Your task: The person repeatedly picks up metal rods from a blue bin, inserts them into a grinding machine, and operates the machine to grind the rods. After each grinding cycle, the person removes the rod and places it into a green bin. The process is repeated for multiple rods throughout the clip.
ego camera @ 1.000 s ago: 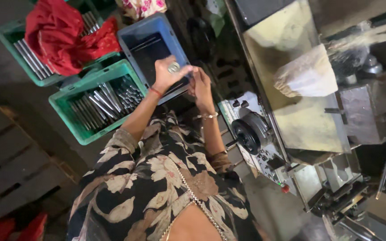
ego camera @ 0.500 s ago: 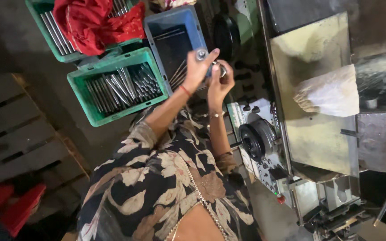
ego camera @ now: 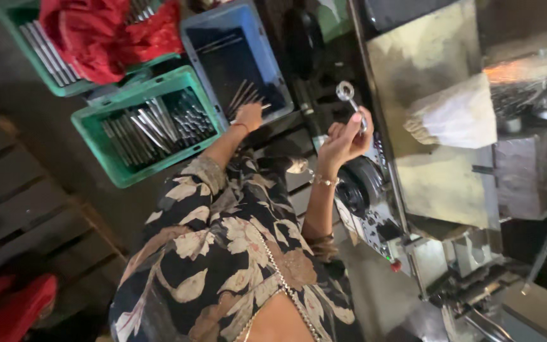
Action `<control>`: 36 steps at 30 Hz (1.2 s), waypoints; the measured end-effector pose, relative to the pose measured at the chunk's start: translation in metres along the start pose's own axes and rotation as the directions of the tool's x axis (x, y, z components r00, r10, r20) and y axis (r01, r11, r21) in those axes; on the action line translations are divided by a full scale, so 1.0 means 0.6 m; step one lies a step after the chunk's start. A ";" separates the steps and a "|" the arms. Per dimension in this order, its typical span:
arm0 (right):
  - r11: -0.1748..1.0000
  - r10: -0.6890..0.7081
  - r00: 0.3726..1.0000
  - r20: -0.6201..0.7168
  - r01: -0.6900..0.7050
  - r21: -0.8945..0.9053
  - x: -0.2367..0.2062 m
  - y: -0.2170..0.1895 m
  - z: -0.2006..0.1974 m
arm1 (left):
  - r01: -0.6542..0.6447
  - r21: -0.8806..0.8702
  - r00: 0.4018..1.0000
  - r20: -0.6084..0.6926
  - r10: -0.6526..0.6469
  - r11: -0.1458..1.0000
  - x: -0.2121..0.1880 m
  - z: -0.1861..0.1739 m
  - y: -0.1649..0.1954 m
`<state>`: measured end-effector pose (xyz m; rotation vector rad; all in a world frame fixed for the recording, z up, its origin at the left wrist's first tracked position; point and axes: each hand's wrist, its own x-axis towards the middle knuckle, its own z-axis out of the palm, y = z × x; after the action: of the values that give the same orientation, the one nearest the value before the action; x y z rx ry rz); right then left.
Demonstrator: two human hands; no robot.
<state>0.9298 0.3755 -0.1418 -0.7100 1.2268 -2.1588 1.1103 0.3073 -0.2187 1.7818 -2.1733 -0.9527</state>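
My right hand is clenched around a metal eye bolt, raised beside the machine. Farther off, my left hand reaches into the blue crate, fingers closing on rods; the green crate lies beside it.

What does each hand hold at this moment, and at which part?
The right hand holds a slim metal rod with a ring end by its lower shank, ring upward. The left hand reaches into the blue crate of rods; its grip cannot be told.

open gap between blue crate and machine, rods crowding crate
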 end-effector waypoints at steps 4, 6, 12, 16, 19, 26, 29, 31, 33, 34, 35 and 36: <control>0.992 -0.023 0.997 -0.070 0.014 -0.125 -0.021 -0.005 -0.079 | 0.063 -0.048 0.996 -0.060 -0.066 0.997 -0.012 -0.007 -0.033; 0.981 -0.030 0.996 -0.085 0.013 -0.196 -0.033 -0.011 -0.115 | 0.012 -0.014 0.995 -0.097 -0.014 1.000 -0.028 -0.020 -0.061; 0.962 0.005 0.979 -0.202 -0.059 -0.265 -0.073 -0.028 -0.192 | 0.181 0.094 0.929 -0.342 -0.139 0.979 -0.144 -0.072 -0.211; 0.927 0.041 0.981 -0.190 -0.108 -0.359 -0.072 -0.021 -0.200 | 0.166 0.203 0.968 -0.222 -0.120 0.965 -0.174 -0.068 -0.257; 0.927 0.050 0.986 -0.159 -0.105 -0.360 -0.071 -0.011 -0.196 | 0.163 0.220 0.980 -0.151 -0.131 0.962 -0.166 -0.065 -0.267; 0.937 0.072 0.984 -0.164 -0.123 -0.328 -0.094 0.001 -0.190 | -0.025 0.320 0.956 -0.268 0.116 0.947 -0.141 -0.086 -0.277; 0.920 0.073 0.983 -0.166 -0.131 -0.370 -0.105 -0.002 -0.198 | 0.047 0.416 0.999 -0.008 -0.048 0.908 -0.132 -0.090 -0.273; 0.925 0.043 0.986 -0.163 -0.101 -0.366 -0.108 0.001 -0.201 | 0.058 0.413 0.998 -0.008 -0.060 0.909 -0.133 -0.092 -0.272; 0.934 0.039 0.986 -0.164 -0.095 -0.345 -0.114 0.002 -0.206 | 0.043 0.386 0.999 -0.012 -0.042 0.921 -0.143 -0.092 -0.275; 0.930 0.045 0.987 -0.157 -0.098 -0.355 -0.118 0.003 -0.207 | 0.014 0.364 1.000 -0.027 -0.004 0.931 -0.147 -0.094 -0.279; 0.926 0.047 0.988 -0.150 -0.099 -0.364 -0.120 0.003 -0.209 | -0.019 0.342 0.998 -0.043 0.036 0.940 -0.148 -0.097 -0.282; 0.922 0.051 0.989 -0.140 -0.101 -0.374 -0.124 0.003 -0.211 | -0.001 0.304 0.995 -0.097 0.032 0.953 -0.149 -0.100 -0.285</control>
<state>0.8970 0.5000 -0.2124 -0.6716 1.7429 -1.9454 1.3049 0.3546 -0.2465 1.8878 -2.3678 -0.5311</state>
